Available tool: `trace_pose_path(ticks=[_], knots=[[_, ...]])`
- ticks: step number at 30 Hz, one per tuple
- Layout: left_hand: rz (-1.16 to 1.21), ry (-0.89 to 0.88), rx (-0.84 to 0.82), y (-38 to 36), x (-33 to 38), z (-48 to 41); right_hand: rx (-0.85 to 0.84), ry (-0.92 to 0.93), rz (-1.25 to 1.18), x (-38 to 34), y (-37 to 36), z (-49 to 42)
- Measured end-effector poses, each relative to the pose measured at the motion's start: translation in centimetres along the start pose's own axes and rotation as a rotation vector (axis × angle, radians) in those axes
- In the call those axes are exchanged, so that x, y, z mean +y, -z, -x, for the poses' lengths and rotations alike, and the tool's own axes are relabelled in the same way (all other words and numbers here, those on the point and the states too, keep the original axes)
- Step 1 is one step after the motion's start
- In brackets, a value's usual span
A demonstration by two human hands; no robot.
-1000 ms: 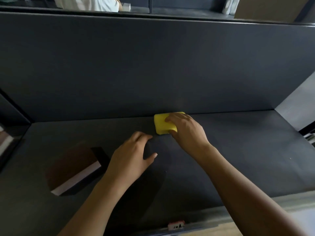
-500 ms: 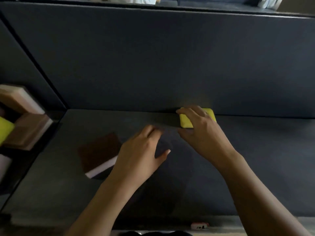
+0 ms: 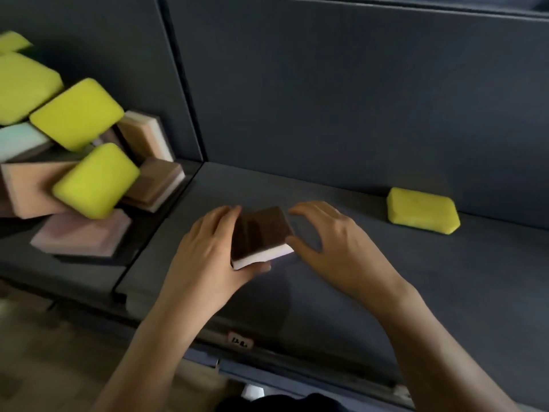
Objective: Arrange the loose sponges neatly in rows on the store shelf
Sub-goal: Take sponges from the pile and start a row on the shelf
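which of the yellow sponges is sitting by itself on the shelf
The yellow sponge lying flat by the back wall, right of both hands. The other yellow ones sit jumbled in the pile at left.

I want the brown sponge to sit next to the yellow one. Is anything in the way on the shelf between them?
Nothing visible. The brown sponge is in the left hand, and only the open right hand hovers beside it. The shelf is bare up to the yellow sponge.
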State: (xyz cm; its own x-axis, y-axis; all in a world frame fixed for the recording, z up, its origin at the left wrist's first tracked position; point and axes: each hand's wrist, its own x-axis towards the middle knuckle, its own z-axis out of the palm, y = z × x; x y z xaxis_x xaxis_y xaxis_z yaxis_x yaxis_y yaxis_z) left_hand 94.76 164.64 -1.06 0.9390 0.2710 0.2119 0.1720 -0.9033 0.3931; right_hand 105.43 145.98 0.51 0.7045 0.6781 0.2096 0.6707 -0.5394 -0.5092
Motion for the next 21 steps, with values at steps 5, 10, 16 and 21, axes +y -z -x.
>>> trace_pose_path(ticks=[5,10,16,21], knots=[[0.114,0.008,-0.038,-0.6,0.1,-0.2,-0.057,0.02,0.026,0.0,-0.2,0.2],[0.21,-0.164,-0.044,-0.7,1.5,-0.6,-0.139,0.011,0.06,0.9,0.4,1.2],[0.244,-0.284,-0.092,-1.4,3.0,-1.4,-0.072,-0.026,0.066,2.3,1.3,3.1],[0.177,-0.407,-0.141,-2.1,4.0,-1.5,-0.017,-0.092,0.005,2.5,2.5,4.6]])
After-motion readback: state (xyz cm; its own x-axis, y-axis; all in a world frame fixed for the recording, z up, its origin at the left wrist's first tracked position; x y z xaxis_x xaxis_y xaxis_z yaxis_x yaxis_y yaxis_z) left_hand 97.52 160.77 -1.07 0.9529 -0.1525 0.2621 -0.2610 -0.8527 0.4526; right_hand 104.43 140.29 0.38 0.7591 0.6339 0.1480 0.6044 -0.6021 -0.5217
